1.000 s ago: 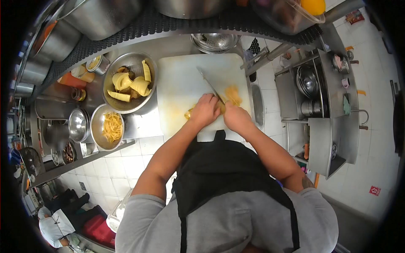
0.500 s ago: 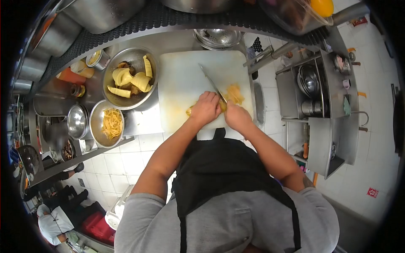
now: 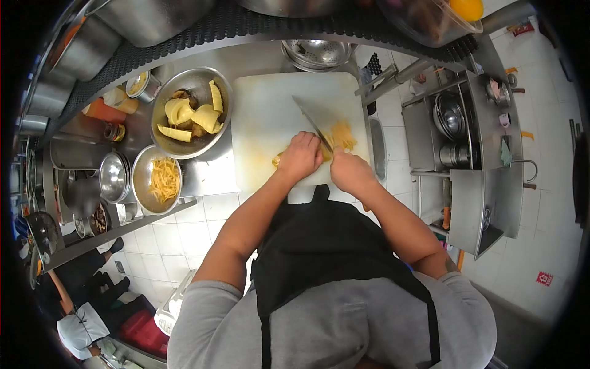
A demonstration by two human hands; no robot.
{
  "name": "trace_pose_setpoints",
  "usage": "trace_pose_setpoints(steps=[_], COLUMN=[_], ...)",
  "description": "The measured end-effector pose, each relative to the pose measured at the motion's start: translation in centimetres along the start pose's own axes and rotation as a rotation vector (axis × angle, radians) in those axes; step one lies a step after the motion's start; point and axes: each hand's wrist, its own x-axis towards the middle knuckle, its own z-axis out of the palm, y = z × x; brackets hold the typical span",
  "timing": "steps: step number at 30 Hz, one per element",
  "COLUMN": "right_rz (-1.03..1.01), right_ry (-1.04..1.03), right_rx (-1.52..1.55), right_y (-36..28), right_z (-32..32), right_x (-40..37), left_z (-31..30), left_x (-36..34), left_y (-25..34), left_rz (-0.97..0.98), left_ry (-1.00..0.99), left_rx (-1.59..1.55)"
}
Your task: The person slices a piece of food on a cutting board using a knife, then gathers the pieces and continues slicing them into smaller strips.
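Observation:
On a white cutting board (image 3: 270, 111) my left hand (image 3: 300, 157) presses down on a pale yellow piece of food (image 3: 278, 161), mostly hidden under the fingers. My right hand (image 3: 351, 171) grips the handle of a knife (image 3: 312, 124) whose blade points away across the board. A small heap of thin yellow strips (image 3: 341, 135) lies just right of the blade.
A large steel bowl (image 3: 190, 114) of yellow chunks stands left of the board, with a smaller bowl (image 3: 156, 179) of yellow strips nearer me. A colander (image 3: 316, 54) sits behind the board. Steel pots fill a rack (image 3: 467, 135) at right. Another person (image 3: 80, 329) is at lower left.
The hands and knife stay in nearly the same place on the board, with the blade shifting slightly. The person at lower left has moved.

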Motion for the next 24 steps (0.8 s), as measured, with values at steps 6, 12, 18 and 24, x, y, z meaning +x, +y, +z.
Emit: trace_pose_setpoints(steps=[6, 12, 18, 24], right_rz=[-0.036, 0.005, -0.074, -0.138], right_ry=[0.085, 0.185, 0.332, 0.417], right_rx=[0.032, 0.037, 0.004, -0.008], right_y=[2.2, 3.6, 5.4, 6.2], right_z=[2.3, -2.2, -1.8, -0.7], right_x=[1.6, 1.1, 0.3, 0.0], left_z=[-0.3, -1.8, -6.2, -4.7], left_x=[0.1, 0.9, 2.9, 4.4], left_y=[0.2, 1.1, 5.3, 5.4], left_rz=[0.003, -0.062, 0.153, 0.227], left_ry=[0.003, 0.003, -0.077, -0.389], left_rx=[-0.015, -0.057, 0.063, 0.19])
